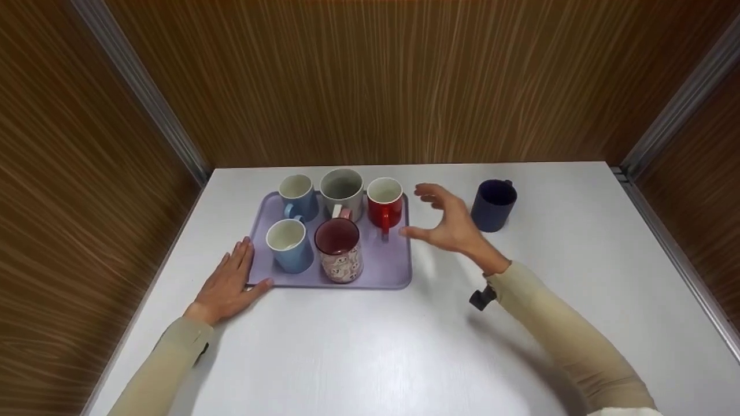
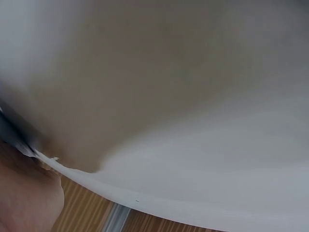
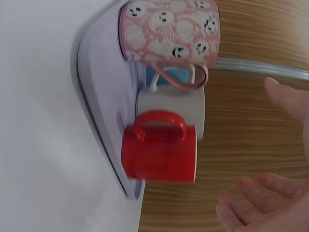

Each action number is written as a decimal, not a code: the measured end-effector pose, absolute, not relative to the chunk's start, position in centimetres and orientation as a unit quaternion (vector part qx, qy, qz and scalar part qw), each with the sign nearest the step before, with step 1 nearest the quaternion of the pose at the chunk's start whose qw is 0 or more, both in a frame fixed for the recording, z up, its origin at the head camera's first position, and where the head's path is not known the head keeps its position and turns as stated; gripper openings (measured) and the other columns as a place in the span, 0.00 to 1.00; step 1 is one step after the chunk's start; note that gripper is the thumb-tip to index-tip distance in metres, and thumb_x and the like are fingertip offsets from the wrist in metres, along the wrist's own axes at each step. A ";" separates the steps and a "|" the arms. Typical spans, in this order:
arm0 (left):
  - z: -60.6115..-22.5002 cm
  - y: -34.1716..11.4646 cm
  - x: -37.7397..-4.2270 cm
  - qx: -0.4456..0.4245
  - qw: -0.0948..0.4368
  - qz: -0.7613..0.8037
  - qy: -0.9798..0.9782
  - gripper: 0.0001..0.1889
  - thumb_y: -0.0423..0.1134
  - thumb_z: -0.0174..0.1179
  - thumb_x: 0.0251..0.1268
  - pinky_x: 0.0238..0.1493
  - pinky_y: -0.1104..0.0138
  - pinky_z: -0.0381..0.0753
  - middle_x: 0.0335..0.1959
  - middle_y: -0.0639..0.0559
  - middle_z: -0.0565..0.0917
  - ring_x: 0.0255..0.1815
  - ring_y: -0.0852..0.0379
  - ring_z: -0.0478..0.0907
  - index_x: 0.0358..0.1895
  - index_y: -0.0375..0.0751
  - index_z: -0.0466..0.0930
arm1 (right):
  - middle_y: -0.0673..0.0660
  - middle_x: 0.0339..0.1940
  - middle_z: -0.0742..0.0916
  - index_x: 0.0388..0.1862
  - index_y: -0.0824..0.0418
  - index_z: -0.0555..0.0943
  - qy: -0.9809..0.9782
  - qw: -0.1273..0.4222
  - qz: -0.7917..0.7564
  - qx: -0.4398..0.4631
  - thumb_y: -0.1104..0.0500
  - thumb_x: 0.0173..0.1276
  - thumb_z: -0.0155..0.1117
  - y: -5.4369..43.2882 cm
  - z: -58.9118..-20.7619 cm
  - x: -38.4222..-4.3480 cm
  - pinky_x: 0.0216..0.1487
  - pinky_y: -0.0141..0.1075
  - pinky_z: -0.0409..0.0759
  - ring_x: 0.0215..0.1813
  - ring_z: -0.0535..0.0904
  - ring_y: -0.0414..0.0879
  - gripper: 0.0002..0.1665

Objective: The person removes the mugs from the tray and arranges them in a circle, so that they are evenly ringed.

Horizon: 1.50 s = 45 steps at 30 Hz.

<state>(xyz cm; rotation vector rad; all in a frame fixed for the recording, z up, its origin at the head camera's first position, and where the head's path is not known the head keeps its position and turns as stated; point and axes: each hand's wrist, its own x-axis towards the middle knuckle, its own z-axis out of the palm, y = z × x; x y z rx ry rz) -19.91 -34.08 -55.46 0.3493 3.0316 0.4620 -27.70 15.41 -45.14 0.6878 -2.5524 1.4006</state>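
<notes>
A lavender tray (image 1: 384, 267) carries several mugs. At its back stand a blue mug (image 1: 305, 207), a pale grey mug (image 1: 351, 202) and a red mug (image 1: 393, 215). In front are a light blue mug (image 1: 295, 257) and a pink mug with ghost prints (image 1: 342, 264). My left hand (image 1: 226, 289) rests at the tray's left front corner, fingers straight along the edge. Right of the red mug, my right hand (image 1: 448, 222) hovers with fingers and thumb spread apart, holding nothing. The right wrist view shows that red mug (image 3: 159, 154) apart from the fingers.
A dark navy mug (image 1: 492, 212) stands on the white table (image 1: 347, 346), right of the tray and behind my right hand. Wood-grain panels (image 1: 404, 86) enclose the table at the back and sides. The left wrist view shows mostly blurred white surface and shadow.
</notes>
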 end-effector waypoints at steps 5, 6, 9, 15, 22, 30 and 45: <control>-55.6 -34.0 -19.9 0.116 0.025 0.149 0.982 0.56 0.70 0.52 0.77 0.89 0.42 0.41 0.90 0.37 0.42 0.91 0.37 0.39 0.87 0.32 0.39 | 0.64 0.69 0.84 0.75 0.62 0.75 -0.846 0.048 0.464 0.259 0.49 0.54 0.88 13.5 -45.8 -27.3 0.72 0.58 0.79 0.70 0.81 0.60 0.52; -55.6 -34.0 -19.9 0.116 0.023 0.149 0.982 0.55 0.70 0.52 0.77 0.89 0.42 0.41 0.90 0.37 0.42 0.91 0.37 0.40 0.87 0.32 0.40 | 0.64 0.70 0.84 0.75 0.61 0.74 -0.844 0.043 0.465 0.265 0.48 0.54 0.87 13.1 -45.9 -27.3 0.73 0.58 0.79 0.71 0.81 0.60 0.52; -55.6 -34.1 -20.0 0.119 0.017 0.149 0.981 0.55 0.69 0.52 0.77 0.88 0.42 0.43 0.90 0.37 0.43 0.91 0.37 0.40 0.87 0.31 0.41 | 0.65 0.69 0.84 0.75 0.63 0.74 -0.833 0.032 0.475 0.282 0.49 0.55 0.87 12.1 -46.2 -27.2 0.73 0.58 0.79 0.70 0.81 0.63 0.52; -55.6 -34.1 -20.3 0.122 0.019 0.147 0.981 0.56 0.70 0.53 0.77 0.88 0.42 0.43 0.90 0.36 0.43 0.90 0.36 0.40 0.87 0.30 0.41 | 0.65 0.68 0.85 0.73 0.67 0.75 -0.820 0.026 0.484 0.304 0.51 0.51 0.90 9.9 -47.0 -26.7 0.71 0.56 0.81 0.66 0.83 0.60 0.54; -55.8 -34.1 -20.6 0.125 0.020 0.138 0.982 0.56 0.68 0.53 0.76 0.89 0.43 0.42 0.90 0.36 0.42 0.91 0.37 0.40 0.86 0.29 0.41 | 0.67 0.70 0.82 0.74 0.67 0.74 -0.816 0.003 0.486 0.313 0.52 0.50 0.90 7.6 -48.3 -26.2 0.72 0.57 0.79 0.68 0.81 0.65 0.55; -55.9 -34.3 -20.3 0.129 0.012 0.147 0.981 0.56 0.69 0.54 0.76 0.88 0.41 0.44 0.89 0.35 0.44 0.90 0.35 0.42 0.86 0.28 0.43 | 0.61 0.71 0.83 0.76 0.63 0.73 -0.811 -0.025 0.492 0.315 0.53 0.54 0.87 5.8 -49.5 -26.1 0.71 0.58 0.80 0.67 0.83 0.60 0.52; -55.8 -34.2 -20.4 0.130 0.023 0.153 0.979 0.56 0.69 0.53 0.77 0.88 0.41 0.43 0.90 0.36 0.42 0.90 0.36 0.40 0.87 0.30 0.41 | 0.53 0.69 0.83 0.77 0.55 0.72 -0.789 -0.030 0.534 0.303 0.50 0.54 0.88 4.3 -50.4 -26.3 0.70 0.46 0.82 0.68 0.81 0.49 0.53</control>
